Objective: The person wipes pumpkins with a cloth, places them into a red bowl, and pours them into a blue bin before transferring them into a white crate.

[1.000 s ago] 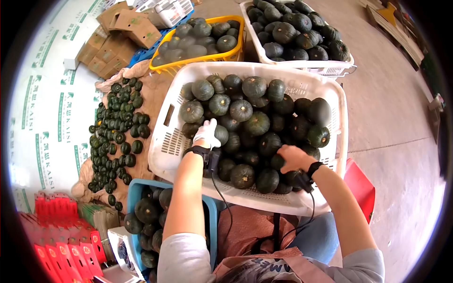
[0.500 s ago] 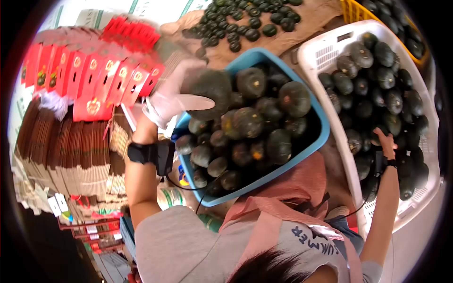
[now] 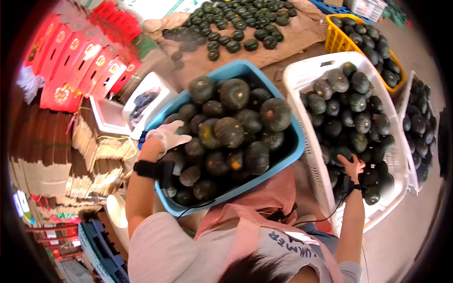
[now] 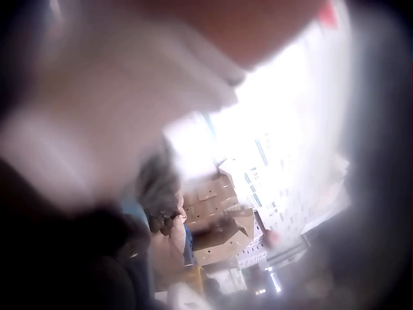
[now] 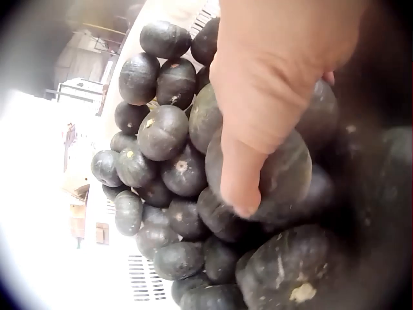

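My left hand (image 3: 169, 137), in a white glove, hovers at the left side of the blue tub (image 3: 296, 150) with its fingers spread and nothing in them. Dark green kabocha squashes (image 3: 229, 132) fill that tub. On the right, my bare right hand (image 3: 351, 166) reaches into the white crate (image 3: 307, 155) and grips a dark squash (image 5: 287, 177); its thumb lies across the front, while the other fingers are mostly hidden in the right wrist view. More squashes (image 5: 163, 132) crowd around it. The left wrist view is blurred, with the glove (image 4: 110, 110) close to the lens.
A yellow crate (image 3: 332, 37) and another white crate (image 3: 406, 96) of squashes stand beyond. Small squashes (image 3: 250, 45) lie on brown cloth (image 3: 302, 40). Left are red boxes (image 3: 71, 61), flattened cardboard (image 3: 42, 146) and a white foam box (image 3: 158, 89).
The left hand left the white crate, carried a large squash to the blue tub and let it go there. The head view has swung left. The right hand remains in the white crate.
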The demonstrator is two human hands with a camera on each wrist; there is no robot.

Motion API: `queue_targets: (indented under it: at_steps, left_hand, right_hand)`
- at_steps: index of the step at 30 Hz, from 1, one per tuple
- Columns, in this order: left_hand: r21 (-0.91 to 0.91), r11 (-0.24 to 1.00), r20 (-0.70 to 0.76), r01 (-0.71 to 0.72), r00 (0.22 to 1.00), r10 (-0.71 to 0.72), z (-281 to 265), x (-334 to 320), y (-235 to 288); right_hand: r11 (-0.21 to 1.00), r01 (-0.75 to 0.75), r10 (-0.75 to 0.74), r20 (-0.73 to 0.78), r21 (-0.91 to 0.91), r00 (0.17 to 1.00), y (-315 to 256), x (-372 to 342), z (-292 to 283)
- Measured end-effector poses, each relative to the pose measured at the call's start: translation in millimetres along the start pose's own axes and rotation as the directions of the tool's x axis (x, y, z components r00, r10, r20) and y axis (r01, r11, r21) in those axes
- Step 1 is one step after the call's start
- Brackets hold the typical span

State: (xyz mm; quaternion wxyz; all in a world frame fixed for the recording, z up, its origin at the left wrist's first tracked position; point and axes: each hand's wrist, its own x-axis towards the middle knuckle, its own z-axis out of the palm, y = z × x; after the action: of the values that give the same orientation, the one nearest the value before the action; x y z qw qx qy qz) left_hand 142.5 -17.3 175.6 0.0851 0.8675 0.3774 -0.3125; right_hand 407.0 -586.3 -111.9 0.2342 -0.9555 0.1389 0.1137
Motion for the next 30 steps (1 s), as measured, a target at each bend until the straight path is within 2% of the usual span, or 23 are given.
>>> queue_targets:
  at_steps: [1, 2, 4, 6, 7, 8, 10, 11, 12, 14, 16, 17, 18, 19, 20, 21, 22, 23, 24, 25, 27, 29, 30]
  left_hand:
    - [-0.083, 0.996, -0.008, -0.044, 0.999, 0.043, 4.0, 2.9, 0.8]
    - [-0.163, 0.983, -0.018, -0.087, 0.996, 0.086, 5.7, 7.2, -3.4]
    - [-0.164, 0.984, -0.009, -0.064, 0.998, 0.064, 6.3, 4.8, 2.7]
    - [-0.051, 0.998, -0.036, -0.044, 0.998, 0.043, 14.1, 8.0, 3.1]
    - [-0.055, 0.996, -0.047, -0.064, 0.997, 0.061, 17.8, 8.1, -0.5]
    - [-0.057, 0.995, -0.058, -0.085, 0.995, 0.082, 21.1, 9.5, -1.6]
    - [-0.138, 0.988, 0.002, -0.063, 0.998, 0.064, 11.5, -2.4, 13.1]
    - [-0.177, 0.969, -0.045, -0.171, 0.985, 0.166, 18.0, 4.0, 5.7]
    - [-0.135, 0.975, -0.043, -0.177, 0.984, 0.173, 13.8, 1.7, 13.4]
    - [-0.246, 0.919, -0.095, -0.309, 0.951, 0.295, 11.0, 1.6, 22.6]
    - [-0.509, 0.763, -0.174, -0.399, 0.915, 0.363, 10.7, -10.9, 47.1]
    - [-0.677, 0.575, -0.148, -0.459, 0.850, 0.505, 15.2, -7.1, 55.8]
    - [-0.817, 0.356, -0.149, -0.454, 0.762, 0.630, 19.4, -3.4, 65.7]
    - [-0.815, 0.377, -0.133, -0.439, 0.777, 0.615, 8.5, -23.8, 88.7]
    - [-0.859, 0.317, -0.093, -0.402, 0.731, 0.676, 8.7, -17.8, 94.2]
    - [-0.813, 0.358, -0.108, -0.459, 0.723, 0.682, 10.6, -11.0, 97.3]
    - [-0.762, 0.407, -0.129, -0.504, 0.734, 0.667, 11.4, -7.8, 94.2]
    - [-0.767, 0.432, -0.180, -0.474, 0.806, 0.564, 9.2, -9.2, 87.6]
    - [-0.772, 0.459, -0.229, -0.439, 0.866, 0.444, 6.0, -11.6, 79.8]
    - [-0.795, 0.474, -0.262, -0.378, 0.920, 0.293, 1.8, -14.4, 71.8]
    - [-0.851, 0.439, -0.275, -0.287, 0.957, 0.092, -5.4, -11.0, 34.9]
    - [-0.880, 0.416, -0.275, -0.230, 0.960, -0.049, -9.2, -10.2, -4.0]
    - [-0.885, 0.404, -0.281, -0.230, 0.957, -0.070, -6.9, -7.5, -28.8]
  right_hand:
    - [0.996, 0.050, -0.049, 0.024, -0.074, 0.999, 1.6, 3.2, -2.9]
    - [0.999, 0.023, -0.020, 0.066, -0.043, 0.998, 3.7, 6.4, -5.6]
    - [0.982, -0.050, 0.016, 0.189, 0.180, 0.982, 27.7, 35.8, 3.1]
    - [0.877, -0.126, -0.042, 0.335, 0.463, 0.941, 44.5, 61.0, 8.9]
    - [0.858, -0.182, 0.021, 0.321, 0.480, 0.947, 48.3, 63.4, 16.3]
    - [0.936, -0.081, 0.001, 0.229, 0.341, 0.973, 50.5, 67.6, 22.6]
    - [0.972, -0.150, 0.129, 0.124, 0.181, 0.984, 10.2, 27.2, -2.6]
    - [0.967, -0.189, 0.174, 0.099, 0.171, 0.980, -2.1, 12.4, -10.9]
    - [0.959, -0.230, 0.221, 0.074, 0.165, 0.972, -9.6, 1.8, -17.4]
    - [0.950, -0.141, 0.126, 0.069, 0.278, 0.990, -4.3, -11.0, -27.3]
    - [0.954, 0.003, 0.001, -0.011, 0.300, 1.000, -5.2, -22.6, -44.9]
    - [0.940, 0.081, -0.066, -0.057, 0.331, 0.996, -11.4, -33.9, -57.4]
    - [0.920, 0.165, -0.136, -0.103, 0.355, 0.985, -19.1, -44.2, -69.9]
    - [0.845, 0.222, -0.220, -0.061, 0.486, 0.974, -38.8, -63.9, -90.3]
    - [0.745, 0.267, -0.317, -0.029, 0.612, 0.948, -55.5, -81.3, -106.7]
    - [0.660, 0.396, -0.506, -0.012, 0.638, 0.863, -62.0, -87.4, -107.4]
    - [0.519, 0.324, -0.601, 0.068, 0.791, 0.796, -92.1, -108.7, -117.6]
    - [0.400, 0.360, -0.754, 0.079, 0.843, 0.653, -120.0, -125.1, -118.2]
    - [0.342, 0.357, -0.836, 0.108, 0.869, 0.538, -148.6, -143.3, -110.2]
    - [0.273, 0.457, -0.917, 0.086, 0.846, 0.390, -176.4, -158.2, -95.0]
    - [0.234, 0.509, -0.961, 0.119, 0.828, 0.248, -237.5, -210.5, -69.7]
    - [0.026, 0.574, -0.993, -0.045, 0.818, 0.109, -286.4, -254.1, -34.9]
    - [-0.034, 0.605, -0.996, -0.079, 0.796, 0.048, -305.6, -273.4, -20.7]
